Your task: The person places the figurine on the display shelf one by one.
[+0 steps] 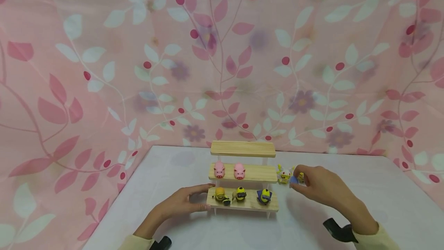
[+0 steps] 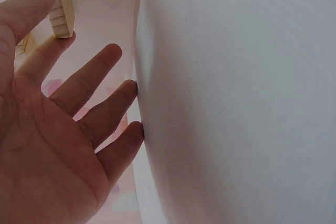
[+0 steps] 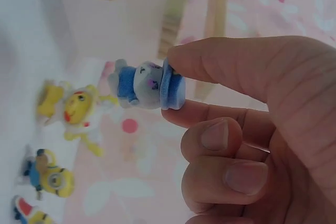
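My right hand pinches a small white figurine with a blue hat and blue clothing by its hat, between thumb and index finger. The other fingers are curled in towards the palm. Beside the lowest step of a three-tier wooden display shelf, my left hand holds that step's left end between thumb and index finger. Its other fingers are spread, the tips right at the white tabletop. Two pink pig figurines sit on the middle tier. Several yellow-and-dark figurines stand along the lowest tier.
Right of the shelf stands a white-and-yellow figurine. Near it are a Minion figurine and another, partly cut off, with red and yellow. A pink floral cloth hangs behind the white table.
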`<state>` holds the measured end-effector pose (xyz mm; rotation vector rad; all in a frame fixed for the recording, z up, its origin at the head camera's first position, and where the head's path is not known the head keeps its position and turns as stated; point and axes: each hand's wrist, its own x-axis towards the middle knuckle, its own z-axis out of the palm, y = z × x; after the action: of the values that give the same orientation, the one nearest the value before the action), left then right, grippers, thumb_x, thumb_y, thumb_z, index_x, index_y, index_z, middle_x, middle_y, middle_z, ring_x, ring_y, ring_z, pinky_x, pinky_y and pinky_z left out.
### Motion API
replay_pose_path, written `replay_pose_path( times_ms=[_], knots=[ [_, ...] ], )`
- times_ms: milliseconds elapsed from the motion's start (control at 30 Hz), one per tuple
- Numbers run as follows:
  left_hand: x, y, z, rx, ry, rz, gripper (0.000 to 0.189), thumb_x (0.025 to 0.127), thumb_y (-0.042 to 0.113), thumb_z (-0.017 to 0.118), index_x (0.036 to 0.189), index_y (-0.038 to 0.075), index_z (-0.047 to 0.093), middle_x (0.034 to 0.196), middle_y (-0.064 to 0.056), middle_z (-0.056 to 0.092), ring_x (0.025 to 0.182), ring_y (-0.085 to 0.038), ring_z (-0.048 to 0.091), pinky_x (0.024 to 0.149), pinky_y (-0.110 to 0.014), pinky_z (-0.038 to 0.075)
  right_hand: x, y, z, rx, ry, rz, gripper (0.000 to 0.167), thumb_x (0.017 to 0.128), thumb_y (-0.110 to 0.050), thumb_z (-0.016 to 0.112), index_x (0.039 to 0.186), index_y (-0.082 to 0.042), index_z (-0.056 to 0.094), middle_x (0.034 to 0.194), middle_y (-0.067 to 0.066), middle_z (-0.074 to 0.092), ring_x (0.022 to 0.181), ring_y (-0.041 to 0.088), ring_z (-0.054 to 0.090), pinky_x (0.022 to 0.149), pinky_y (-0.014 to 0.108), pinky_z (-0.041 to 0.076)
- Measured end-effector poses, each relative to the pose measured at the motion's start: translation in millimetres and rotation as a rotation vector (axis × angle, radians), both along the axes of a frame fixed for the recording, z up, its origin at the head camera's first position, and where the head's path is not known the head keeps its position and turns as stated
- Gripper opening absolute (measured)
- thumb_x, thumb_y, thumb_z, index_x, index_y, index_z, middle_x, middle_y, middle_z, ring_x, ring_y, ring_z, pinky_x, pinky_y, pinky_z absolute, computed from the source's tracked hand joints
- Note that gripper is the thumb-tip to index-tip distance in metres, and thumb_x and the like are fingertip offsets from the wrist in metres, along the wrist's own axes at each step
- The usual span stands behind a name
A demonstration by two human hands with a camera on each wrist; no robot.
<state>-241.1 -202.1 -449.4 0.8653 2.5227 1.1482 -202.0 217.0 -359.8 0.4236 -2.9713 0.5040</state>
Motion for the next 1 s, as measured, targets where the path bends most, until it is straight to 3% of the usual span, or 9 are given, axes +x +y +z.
replay_pose_path(
  times_ms=[467,1000],
  knots=[
    [-0.8,-0.4,-1.2,-0.002,0.005,-0.007,0.063,0.087,0.047,0.073,0.144,0.031,0.052,0.136,0.008,0.058,0.133,-0.023,0.045,0.105,-0.057,0.037,4.2,-16,24.5,-0.012,0.113,0.066,0.019,0.086,-0.037,0.077,0.094,-0.023,0.066,0.059,-0.011,0.043,0.048,0.005,0.038,0.044,0.023,0.031],
    [-2.3,-1.6,-3.3,-0.009,0.029,-0.017,0.063,0.088,0.048,0.072,0.145,0.03,0.051,0.138,0.007,0.057,0.133,-0.023,0.045,0.105,-0.056,0.038,-14.0,-44,43.4,-0.024,0.132,0.151,0.02,0.085,-0.035,0.077,0.095,-0.021,0.067,0.062,-0.009,0.045,0.049,0.007,0.04,0.044,0.025,0.032]
  ],
)
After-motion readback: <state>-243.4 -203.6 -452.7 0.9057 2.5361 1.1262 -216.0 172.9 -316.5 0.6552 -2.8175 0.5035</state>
